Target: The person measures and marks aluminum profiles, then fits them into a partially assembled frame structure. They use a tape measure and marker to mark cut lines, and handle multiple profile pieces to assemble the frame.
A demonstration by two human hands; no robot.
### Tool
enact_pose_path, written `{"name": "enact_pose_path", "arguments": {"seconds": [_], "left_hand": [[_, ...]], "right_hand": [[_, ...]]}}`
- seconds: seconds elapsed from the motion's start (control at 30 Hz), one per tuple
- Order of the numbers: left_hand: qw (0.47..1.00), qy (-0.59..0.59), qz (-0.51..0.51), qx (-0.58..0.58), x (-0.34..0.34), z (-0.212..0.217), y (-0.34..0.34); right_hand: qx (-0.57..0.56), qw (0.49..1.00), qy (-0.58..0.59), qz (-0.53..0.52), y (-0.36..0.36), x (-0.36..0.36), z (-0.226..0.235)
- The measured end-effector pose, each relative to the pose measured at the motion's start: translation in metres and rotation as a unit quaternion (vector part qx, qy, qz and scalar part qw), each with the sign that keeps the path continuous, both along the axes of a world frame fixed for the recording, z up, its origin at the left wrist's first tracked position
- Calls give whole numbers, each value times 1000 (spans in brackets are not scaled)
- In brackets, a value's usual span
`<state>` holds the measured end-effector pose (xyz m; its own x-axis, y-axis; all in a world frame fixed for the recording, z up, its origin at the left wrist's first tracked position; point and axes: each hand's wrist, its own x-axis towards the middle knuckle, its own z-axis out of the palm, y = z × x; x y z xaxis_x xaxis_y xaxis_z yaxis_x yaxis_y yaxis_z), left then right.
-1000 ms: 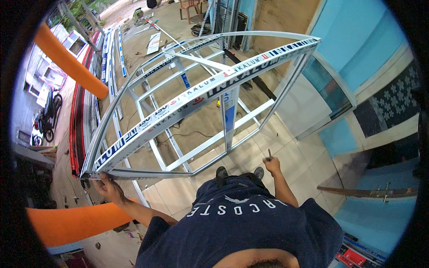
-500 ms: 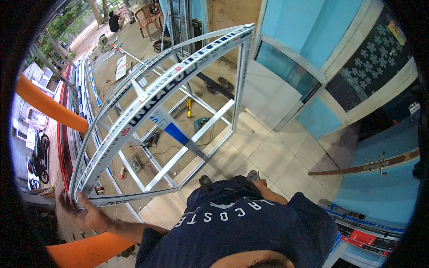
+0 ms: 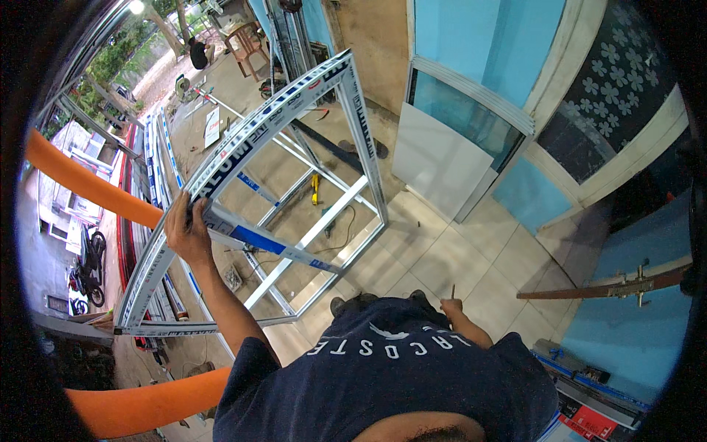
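Left hand (image 3: 188,234) clamped on the metal frame's (image 3: 243,147) curved top rail, its underside hidden; the frame's standing by the tiled floor's (image 3: 442,258) left edge! Right hand (image 3: 453,305) closed around a thin stick (image 3: 454,290), lower end concealed, kind unclear.

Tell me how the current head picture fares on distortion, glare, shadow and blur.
Head view: the metal frame looks bowed, with black closing around the rim; head view, upper left: a lamp glares white; head view, middle: soft shadows lie on the floor tiles; head view, left of centre: the left hand shows no strong blur.
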<state>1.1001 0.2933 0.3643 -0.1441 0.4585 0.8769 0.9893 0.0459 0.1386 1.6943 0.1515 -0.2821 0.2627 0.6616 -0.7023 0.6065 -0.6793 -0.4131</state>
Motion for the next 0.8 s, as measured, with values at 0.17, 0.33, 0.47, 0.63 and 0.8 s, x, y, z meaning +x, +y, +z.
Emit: {"name": "enact_pose_path", "arguments": {"seconds": [0.17, 0.33, 0.47, 0.63, 0.8], "left_hand": [[998, 22, 17, 52, 7, -7, 5], [998, -26, 37, 37, 9, -5, 6], [998, -16, 50, 24, 3, -7, 4], [992, -68, 77, 67, 12, -2, 17], [989, 9, -80, 124, 88, 25, 100]], "right_hand": [[-8, 992, -25, 121, -12, 24, 31], [-85, 971, 57, -214, 20, 19, 95], [-92, 945, 98, -298, 82, 15, 115], [-30, 965, 118, -231, 175, 15, 102], [-38, 999, -8, -11, 258, 31, 89]]}}
